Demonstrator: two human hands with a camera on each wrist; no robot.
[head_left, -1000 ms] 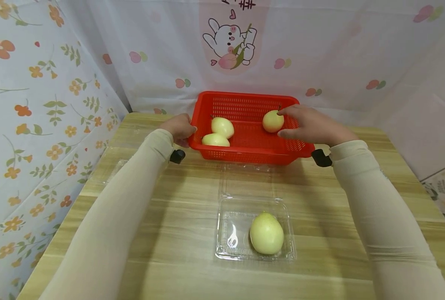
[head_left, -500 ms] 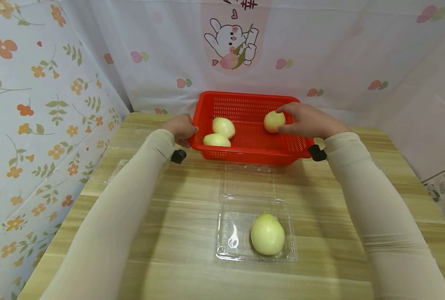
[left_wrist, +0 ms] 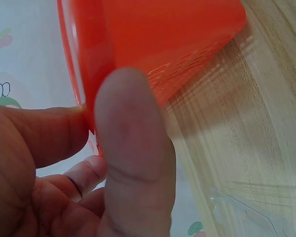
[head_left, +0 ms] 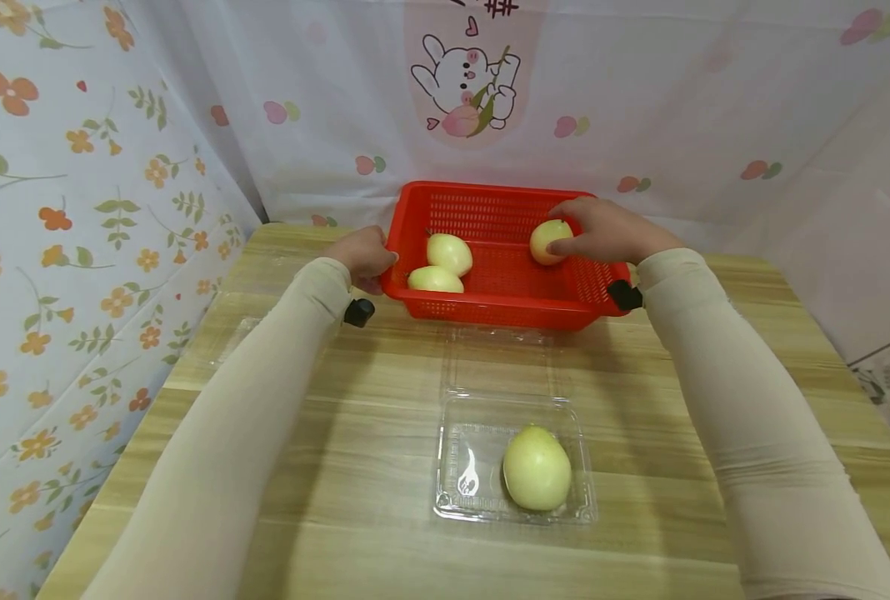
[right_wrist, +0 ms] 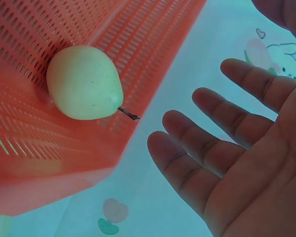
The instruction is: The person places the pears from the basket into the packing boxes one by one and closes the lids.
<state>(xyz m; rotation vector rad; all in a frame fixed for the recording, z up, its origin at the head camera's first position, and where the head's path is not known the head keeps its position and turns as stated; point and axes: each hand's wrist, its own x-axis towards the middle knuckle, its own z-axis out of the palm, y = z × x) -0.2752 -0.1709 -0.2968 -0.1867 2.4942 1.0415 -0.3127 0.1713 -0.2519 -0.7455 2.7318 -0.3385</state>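
A red plastic basket [head_left: 505, 310] with slotted walls stands at the back of the table. Its left rim is gripped by my left hand [head_left: 364, 257]; in the left wrist view the thumb [left_wrist: 130, 133] and fingers pinch that rim. My right hand [head_left: 613, 232] reaches over the basket's right end, fingers spread about a yellow pear [head_left: 544, 240]. In the right wrist view those fingers are straight and apart from the pear [right_wrist: 84, 81], whose dark stem shows. Two more pears, one behind [head_left: 449, 252] and one in front [head_left: 435, 280], lie at the basket's left end.
Nearer the front, a clear plastic clamshell box [head_left: 475, 508] lies with its lid folded back, a pear [head_left: 537, 468] in its right half. More clear plastic [head_left: 238, 333] lies at the table's left. A printed cloth [head_left: 325, 92] hangs behind the basket.
My right hand has moved left and slightly farther back, its fingers now about the pear at the basket's right end. My left hand keeps its hold on the rim.
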